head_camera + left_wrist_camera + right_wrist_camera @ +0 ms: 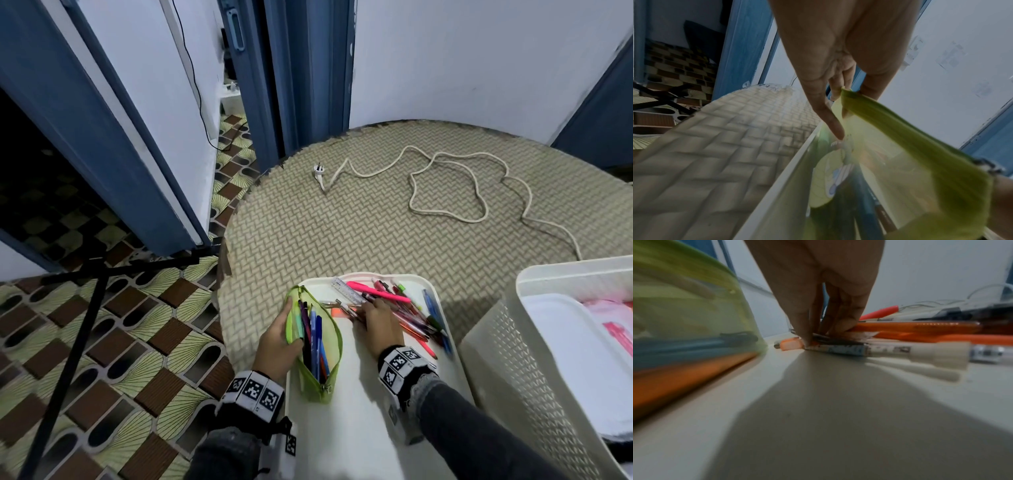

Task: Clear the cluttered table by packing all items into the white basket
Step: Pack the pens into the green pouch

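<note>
A lime-green pencil pouch [331, 346] lies unzipped on the small white table [363, 431], with several pens standing in its mouth. My left hand [279, 330] pinches the pouch's left rim and holds it open; the left wrist view shows thumb and fingers closed on the green edge [851, 97]. Right of the pouch is a loose pile of pens [416, 317], a pink highlighter [376, 292] and a clear ruler [347, 290]. My right hand [373, 317] is down on the pile, its fingertips [807, 337] pinching a pen beside an orange pen [910, 326]. The white basket [534, 363] stands at the right.
The basket holds a white lid and pink items. Beyond the table lies a woven mat [342, 222] with a loose white cable [445, 192] and its plug [319, 173]. Black tripod legs [78, 342] cross the tiled floor at left. Blue door frames stand behind.
</note>
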Tool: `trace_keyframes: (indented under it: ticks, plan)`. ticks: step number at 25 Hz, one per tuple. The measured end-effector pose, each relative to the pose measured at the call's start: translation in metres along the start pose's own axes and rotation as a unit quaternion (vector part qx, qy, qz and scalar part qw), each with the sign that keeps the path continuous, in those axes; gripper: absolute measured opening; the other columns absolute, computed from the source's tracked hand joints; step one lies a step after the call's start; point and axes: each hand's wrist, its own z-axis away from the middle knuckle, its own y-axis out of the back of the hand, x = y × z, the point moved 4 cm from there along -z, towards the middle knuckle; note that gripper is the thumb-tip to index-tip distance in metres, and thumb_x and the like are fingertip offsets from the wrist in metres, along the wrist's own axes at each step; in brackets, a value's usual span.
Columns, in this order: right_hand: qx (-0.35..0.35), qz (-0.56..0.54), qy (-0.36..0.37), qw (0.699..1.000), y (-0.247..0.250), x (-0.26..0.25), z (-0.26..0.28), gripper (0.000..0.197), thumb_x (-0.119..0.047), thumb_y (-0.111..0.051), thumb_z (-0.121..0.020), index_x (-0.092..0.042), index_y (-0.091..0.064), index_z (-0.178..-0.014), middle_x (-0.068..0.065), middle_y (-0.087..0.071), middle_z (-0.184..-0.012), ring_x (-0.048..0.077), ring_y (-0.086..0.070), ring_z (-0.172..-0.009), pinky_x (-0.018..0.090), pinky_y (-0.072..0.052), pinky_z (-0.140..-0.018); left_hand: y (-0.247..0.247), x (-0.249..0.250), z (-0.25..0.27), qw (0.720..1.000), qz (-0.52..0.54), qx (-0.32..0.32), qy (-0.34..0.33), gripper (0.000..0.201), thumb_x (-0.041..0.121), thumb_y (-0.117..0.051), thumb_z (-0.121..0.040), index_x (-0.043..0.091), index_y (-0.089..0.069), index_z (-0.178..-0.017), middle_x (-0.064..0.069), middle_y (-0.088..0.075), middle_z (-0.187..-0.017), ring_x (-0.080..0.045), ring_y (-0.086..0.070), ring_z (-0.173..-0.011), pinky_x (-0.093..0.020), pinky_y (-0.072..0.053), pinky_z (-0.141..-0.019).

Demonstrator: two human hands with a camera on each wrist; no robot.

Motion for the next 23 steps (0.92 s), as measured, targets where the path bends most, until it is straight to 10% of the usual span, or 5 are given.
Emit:
trace_keyframes:
  ticks: [5, 14, 23]
  plan:
    - [0.026, -0.141, -0.016, 0.99, 0.008, -0.008, -0.016, 0.026, -0.019, -0.048, -0.096, -0.002, -0.053, -0.115, 0.02, -0.046, -0.127, 0.036, -0.055, -0.104, 0.04, -0.044, -0.088, 0.0, -0.002, -0.005, 1.0, 0.018, -0.004, 0.011, 0.083, -0.014, -0.055, -0.081, 0.031, -0.029, -0.147, 0.003, -0.054, -0.135, -0.007, -0.058, -0.113, -0.035, -0.048, -0.099]
    - [-0.095, 0.001, -0.036, 0.995, 0.006, -0.007, -0.039, 0.035, -0.015, -0.043, -0.097, -0.007, -0.05, -0.129, 0.014, -0.042, -0.129, 0.033, -0.052, -0.115, 0.05, -0.047, -0.093, -0.006, 0.005, -0.009, 0.999, -0.011, -0.03, -0.001, 0.082, -0.012, -0.054, -0.082, 0.029, -0.027, -0.147, 0.011, -0.058, -0.126, 0.005, -0.056, -0.109, -0.035, -0.049, -0.099]
    - [-0.1, -0.04, -0.075, 0.991, 0.005, -0.005, -0.028, 0.024, -0.021, -0.056, -0.091, -0.005, -0.06, -0.108, 0.013, -0.053, -0.126, 0.028, -0.058, -0.11, 0.038, -0.047, -0.093, -0.004, 0.005, -0.007, 0.999, -0.028, -0.031, -0.016, 0.084, 0.004, -0.056, -0.071, 0.026, -0.03, -0.147, -0.001, -0.045, -0.145, -0.016, -0.044, -0.132, -0.042, -0.039, -0.109]
